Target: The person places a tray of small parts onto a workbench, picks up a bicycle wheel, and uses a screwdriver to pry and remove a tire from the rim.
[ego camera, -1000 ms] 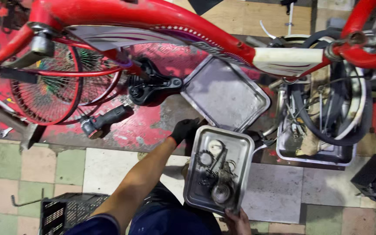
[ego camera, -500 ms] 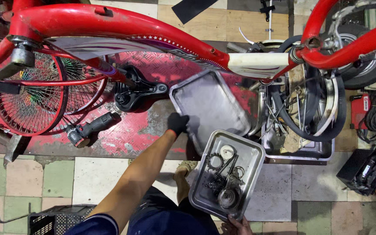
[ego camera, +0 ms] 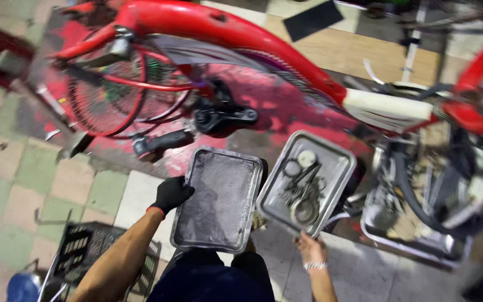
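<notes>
Left hand: black-gloved left hand (ego camera: 171,194), fingers curled over the left rim of the grimy rectangular metal tray (ego camera: 219,199), gripping it at its 9 o'clock edge
Right hand: bare right hand (ego camera: 309,248) with a silver bracelet, pinching the near rim of the shiny rectangular metal tray with parts (ego camera: 331,168) at its 6 o'clock edge
Grimy tray: nothing in it, dark residue, held flat-ish above the dark trousers (ego camera: 213,277), just beside the parts tray, edges close; cannot tell if touching
Parts tray: tilted, at 3 o'clock of the grimy tray; holds rings, a round disc and small metal bits (ego camera: 303,190)
Red bicycle frame (ego camera: 219,28): at 12 o'clock, above both trays
Spoked wheel (ego camera: 113,95): 10 o'clock
Black pedal and crank (ego camera: 166,142): 11 o'clock of the grimy tray, near
Black plastic crate (ego camera: 79,254): 8 o'clock on the tiled floor (ego camera: 12,173)
</notes>
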